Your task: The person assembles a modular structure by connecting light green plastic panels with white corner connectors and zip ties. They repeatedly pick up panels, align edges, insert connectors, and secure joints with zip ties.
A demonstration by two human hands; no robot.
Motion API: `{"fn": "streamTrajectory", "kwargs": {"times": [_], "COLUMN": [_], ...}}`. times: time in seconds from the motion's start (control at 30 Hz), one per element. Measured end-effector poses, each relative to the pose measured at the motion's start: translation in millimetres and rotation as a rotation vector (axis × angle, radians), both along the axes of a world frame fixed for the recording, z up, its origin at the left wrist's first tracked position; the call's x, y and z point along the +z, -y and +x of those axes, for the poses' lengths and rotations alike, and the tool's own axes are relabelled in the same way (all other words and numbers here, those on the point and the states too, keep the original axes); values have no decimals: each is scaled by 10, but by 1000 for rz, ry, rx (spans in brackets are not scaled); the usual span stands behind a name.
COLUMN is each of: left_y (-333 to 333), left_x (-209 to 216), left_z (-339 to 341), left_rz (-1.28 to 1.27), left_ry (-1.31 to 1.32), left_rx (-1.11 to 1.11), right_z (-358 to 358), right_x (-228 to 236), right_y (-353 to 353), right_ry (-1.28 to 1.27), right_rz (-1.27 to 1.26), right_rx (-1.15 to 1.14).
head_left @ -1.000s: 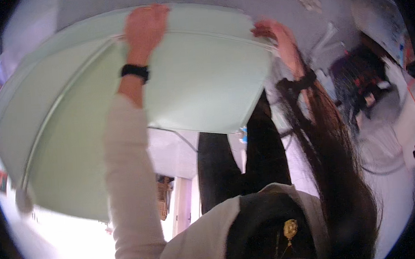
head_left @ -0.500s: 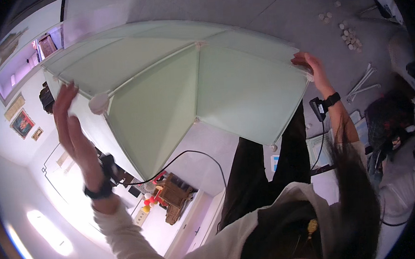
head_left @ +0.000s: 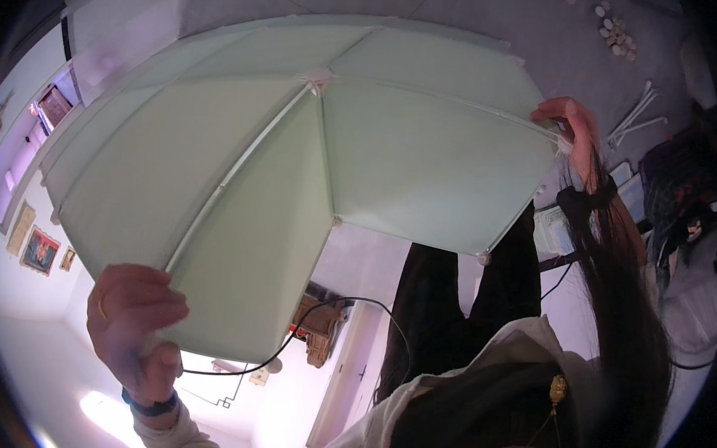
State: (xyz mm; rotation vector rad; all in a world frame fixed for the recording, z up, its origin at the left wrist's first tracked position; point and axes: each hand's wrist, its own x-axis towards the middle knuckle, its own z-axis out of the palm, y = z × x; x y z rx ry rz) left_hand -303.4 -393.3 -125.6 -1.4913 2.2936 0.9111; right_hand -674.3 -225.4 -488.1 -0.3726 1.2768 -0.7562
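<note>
A large pale green panelled structure [head_left: 249, 173] with thin rods along its seams, like a tent frame with cover, spreads out in front of me. A whitish joint [head_left: 317, 80] marks where several rods meet. My left hand [head_left: 139, 328] is closed around its near left corner, fingers curled over the rod end; the corner piece is largely hidden by the hand. At the right corner, my right hand [head_left: 574, 129] has bent fingers on the edge, by a white round joint [head_left: 565, 144]. Another small white joint [head_left: 483, 258] shows at the lower edge.
Several round white pieces [head_left: 618, 37] lie on the grey floor at far right, near loose white rods [head_left: 633, 117]. Dark clothing or bags [head_left: 684, 179] are heaped at the right. A black cable [head_left: 371, 298] arcs beneath the structure. Long dark hair [head_left: 617, 290] covers part of my right forearm.
My left hand has come down from beside the far left edge and closed on the near left corner. The structure has swung and widened leftward; the right hand has shifted slightly right with its corner.
</note>
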Motion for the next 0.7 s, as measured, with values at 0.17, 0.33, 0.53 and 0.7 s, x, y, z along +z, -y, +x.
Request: {"fn": "streamTrajectory", "kwargs": {"times": [0.17, 0.33, 0.53, 0.7], "left_y": [-9, 12, -4, -72], "left_x": [-16, 19, -31, 17], "left_z": [16, 48, 65, 175], "left_rz": [15, 54, 49, 39], "left_ry": [52, 107, 39, 115], "left_rx": [-31, -37, -122, -66], "right_z": [105, 131, 83, 134], "right_x": [142, 156, 33, 43], "right_y": [61, 47, -30, 15], "right_ry": [-177, -147, -178, -159], "right_rz": [-57, 264, -96, -50], "right_rx": [-1, 166, 142, 196]}}
